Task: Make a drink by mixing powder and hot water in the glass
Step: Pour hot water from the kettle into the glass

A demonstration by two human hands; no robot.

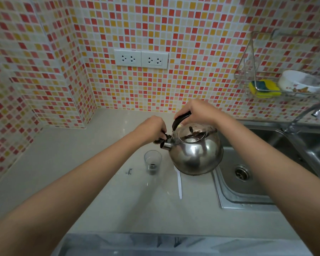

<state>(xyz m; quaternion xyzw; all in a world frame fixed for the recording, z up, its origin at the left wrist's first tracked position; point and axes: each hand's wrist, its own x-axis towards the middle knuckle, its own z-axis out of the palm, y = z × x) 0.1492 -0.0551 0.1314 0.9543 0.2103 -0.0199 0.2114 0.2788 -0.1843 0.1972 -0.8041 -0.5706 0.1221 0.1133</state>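
A steel kettle hangs above the counter, tipped a little toward its spout on the left. My right hand is wrapped around its black handle. My left hand pinches the black spout cap, which is flipped up off the spout. Just below and left of the spout stands a small clear glass with dark powder at its bottom. No water shows coming from the spout. A white spoon lies on the counter under the kettle, partly hidden by it.
A steel sink lies right of the kettle, its tap at the far right. A wire wall rack holds a yellow sponge and a white bowl. Wall sockets sit above the beige counter.
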